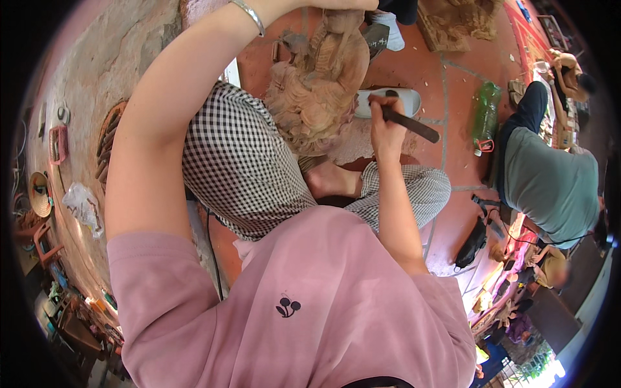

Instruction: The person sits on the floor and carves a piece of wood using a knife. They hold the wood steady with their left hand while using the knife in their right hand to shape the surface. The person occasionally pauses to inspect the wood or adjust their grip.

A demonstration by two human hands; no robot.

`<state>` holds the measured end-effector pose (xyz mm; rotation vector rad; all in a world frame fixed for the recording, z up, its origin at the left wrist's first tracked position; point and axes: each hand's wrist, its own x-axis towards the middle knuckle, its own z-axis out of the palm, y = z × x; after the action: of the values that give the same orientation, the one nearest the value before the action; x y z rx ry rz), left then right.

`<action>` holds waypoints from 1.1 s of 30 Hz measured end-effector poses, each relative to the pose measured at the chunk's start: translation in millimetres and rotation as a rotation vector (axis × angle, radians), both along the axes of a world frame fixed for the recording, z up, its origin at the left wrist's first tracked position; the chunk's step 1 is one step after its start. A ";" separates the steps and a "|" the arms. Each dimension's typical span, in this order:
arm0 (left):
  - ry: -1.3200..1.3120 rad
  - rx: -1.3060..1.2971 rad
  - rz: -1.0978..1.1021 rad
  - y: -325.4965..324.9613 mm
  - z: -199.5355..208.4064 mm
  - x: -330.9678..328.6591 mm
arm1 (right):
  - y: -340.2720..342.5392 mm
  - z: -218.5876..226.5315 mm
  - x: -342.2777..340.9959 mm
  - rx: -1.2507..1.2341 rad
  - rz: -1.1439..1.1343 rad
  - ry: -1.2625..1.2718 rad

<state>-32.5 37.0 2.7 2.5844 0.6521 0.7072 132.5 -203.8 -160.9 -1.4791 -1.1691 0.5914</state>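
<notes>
exposure: mid-bright, even over the pink shirt [304, 278] | light: strong daylight at lower right, blown white by greenery [540, 365], pale glare on floor tiles [443, 249] | shadows: soft in the carving's [314, 97] folds; lower left dim | distortion: edges bowed, black circular rim, bluish fringe | focus: centre fairly clear, periphery smeared

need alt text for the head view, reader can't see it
The right hand holds a dark tool beside a brown carving, while the left hand is at the carving's far end, partly cut off by the top edge. To the right, a green bottle is on the red tiled floor near a co-worker.
</notes>
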 end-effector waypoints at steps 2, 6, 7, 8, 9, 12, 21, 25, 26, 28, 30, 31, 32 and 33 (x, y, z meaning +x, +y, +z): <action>-0.002 0.049 -0.014 -4.8 -0.6 3.4 | -17.3 14.0 -1.9 -0.224 0.064 0.064; 0.047 0.042 -0.019 -17.2 5.0 17.1 | -49.7 21.0 -5.7 -0.456 0.278 0.394; 0.037 0.060 -0.029 -17.7 3.9 17.7 | -57.3 26.1 -12.2 -0.482 0.327 0.434; 0.024 0.077 -0.041 -18.7 2.3 19.3 | -65.8 33.5 -19.6 -0.508 0.375 0.471; 0.012 0.095 -0.053 -18.7 1.2 20.7 | -72.7 38.5 -25.0 -0.534 0.423 0.508; 0.032 0.116 -0.058 -22.2 6.2 27.6 | -90.0 36.1 -30.4 -0.501 0.434 0.492; 0.045 0.097 -0.075 -19.7 3.6 28.3 | -75.3 52.1 -18.4 -0.424 0.354 1.162; 0.035 0.132 -0.091 -17.1 -0.8 27.9 | -60.4 53.6 -14.1 -0.082 0.409 0.733; 0.025 0.139 -0.091 -16.8 -1.1 27.4 | -55.6 56.9 -13.0 -0.174 0.271 0.565; 0.002 0.149 -0.092 -17.2 -2.4 26.4 | -40.5 62.3 -10.2 -0.271 0.125 0.170; -0.011 0.155 -0.083 -18.0 -3.7 28.3 | -22.2 49.4 -6.3 -0.051 0.021 -0.084; -0.014 0.159 -0.077 -18.1 -3.3 28.4 | -13.1 48.5 -7.6 -0.019 0.042 -0.089; -0.009 0.158 -0.077 -18.7 -3.3 28.9 | -5.6 48.8 -8.9 0.014 0.063 -0.094; -0.005 0.156 -0.078 -19.6 -3.7 29.5 | 0.5 48.7 -8.6 0.046 0.083 -0.099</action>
<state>-3.1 17.4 -1.0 2.7320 0.5105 0.7663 123.8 -203.4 -112.2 -1.4394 -1.3181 0.5491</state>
